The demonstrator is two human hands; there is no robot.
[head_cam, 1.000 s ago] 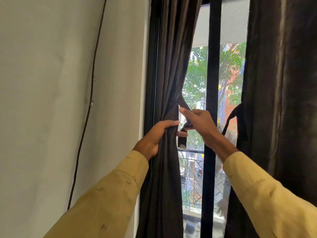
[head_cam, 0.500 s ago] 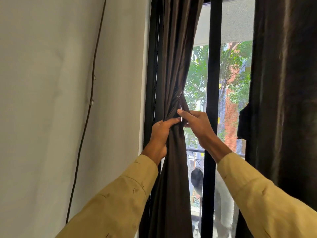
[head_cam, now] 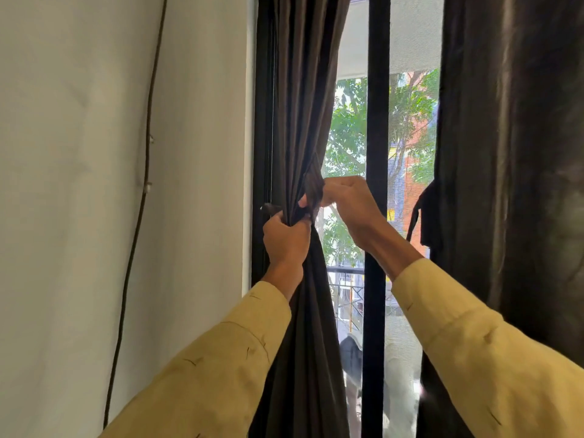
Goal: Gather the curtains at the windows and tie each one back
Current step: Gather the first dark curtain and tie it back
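**Both hands at the waist of the left curtain**

Your left hand grips the left curtain at its gathered middle, with the fingers curled tight round the dark brown cloth. Your right hand is just beside it and a little higher. It pinches the tie-back strip, which lies against the bunch; if the strip goes fully around, I cannot tell. This curtain hangs at the left edge of the window, next to the white wall, where a thin dark cable runs down. The black window bar stands behind your right wrist. The right curtain hangs well apart, and a dark strap hangs at its inner edge.
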